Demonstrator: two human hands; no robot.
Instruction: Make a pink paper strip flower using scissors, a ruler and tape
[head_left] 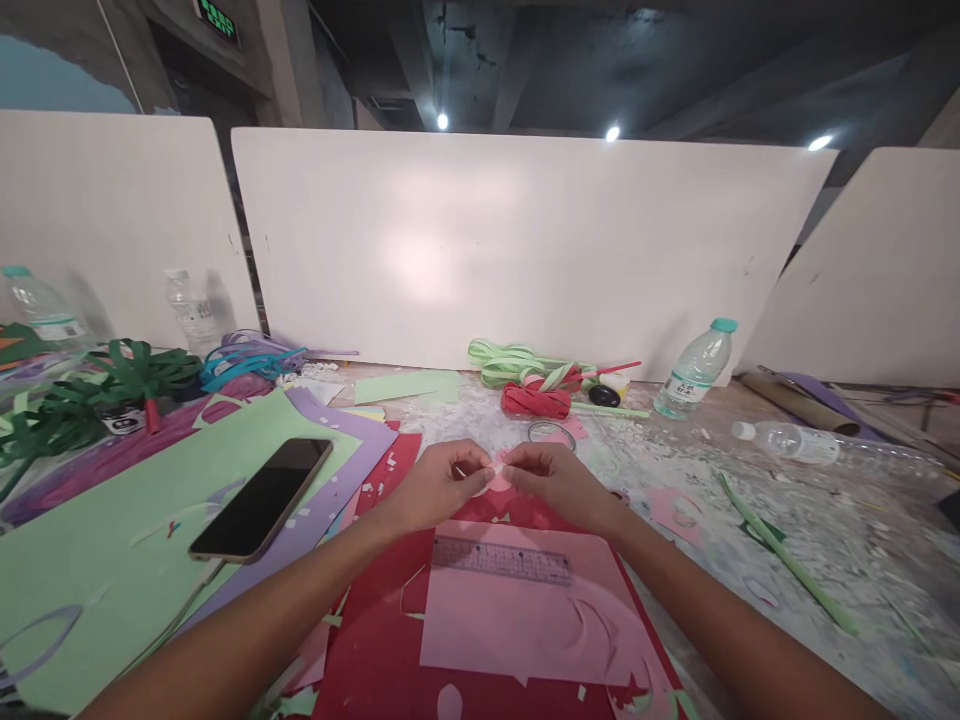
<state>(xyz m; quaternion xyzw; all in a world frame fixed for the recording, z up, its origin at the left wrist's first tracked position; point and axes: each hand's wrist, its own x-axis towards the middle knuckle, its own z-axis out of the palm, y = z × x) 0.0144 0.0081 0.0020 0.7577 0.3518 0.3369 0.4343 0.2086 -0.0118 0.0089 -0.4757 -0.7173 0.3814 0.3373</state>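
Note:
Between my two hands is a small pink paper piece (pixel 498 480), pinched from both sides. My left hand (pixel 442 482) grips its left edge between thumb and fingertips. On the other side, my right hand (pixel 559 482) holds it the same way. Below them, a pink paper sheet (pixel 480 620) with cut-out curves lies on a larger red sheet (pixel 367 640). A clear ruler (pixel 502 560) rests across the pink sheet's upper part. Just beyond my right hand lies a roll of clear tape (pixel 551 434).
A phone (pixel 262 500) lies on green paper (pixel 97 560) at left. Red and green paper strips (pixel 536 400) are bundled at the back. One water bottle (pixel 694 370) leans by the white board (pixel 360 250); another bottle (pixel 810 445) lies on its side. Green strips (pixel 787 555) and scraps lie right.

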